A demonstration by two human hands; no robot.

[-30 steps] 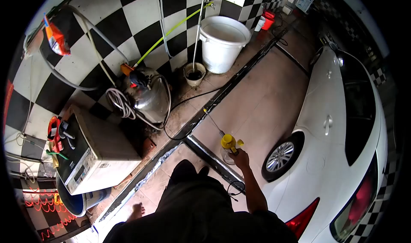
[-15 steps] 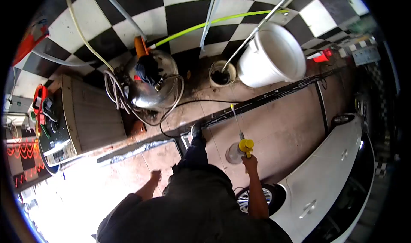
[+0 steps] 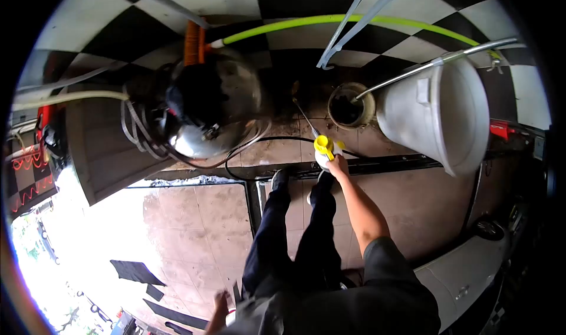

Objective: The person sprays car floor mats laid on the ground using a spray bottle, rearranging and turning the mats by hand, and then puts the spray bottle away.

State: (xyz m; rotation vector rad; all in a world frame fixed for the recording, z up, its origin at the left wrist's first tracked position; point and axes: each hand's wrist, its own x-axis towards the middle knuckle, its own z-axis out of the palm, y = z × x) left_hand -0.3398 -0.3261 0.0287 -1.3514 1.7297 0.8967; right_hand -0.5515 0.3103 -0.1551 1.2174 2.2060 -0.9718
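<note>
My right hand (image 3: 337, 166) is wrapped round the handle of a spray bottle (image 3: 324, 151) with a yellow top. The bottle's long thin wand points up and left, towards the foot of the wall, between a metal tank (image 3: 227, 108) and a small pot (image 3: 367, 109). At the bottom, my left hand (image 3: 221, 301) hangs low beside my leg; its fingers are blurred and a small white and red thing (image 3: 230, 317) shows near it. Whether that hand holds anything cannot be made out.
A large white tub (image 3: 413, 114) stands right of the pot, with a metal pole (image 3: 436, 62) leaning across. A black hose (image 3: 277, 138) loops on the floor. A grey cabinet (image 3: 103, 140) is at left, a white car (image 3: 466, 276) at lower right, dark mats (image 3: 137, 272) at lower left.
The view has turned towards the wall, and the tank, pot and tub appear nearer. My right hand has carried the spray bottle towards the wall. My left hand now shows lower in view.
</note>
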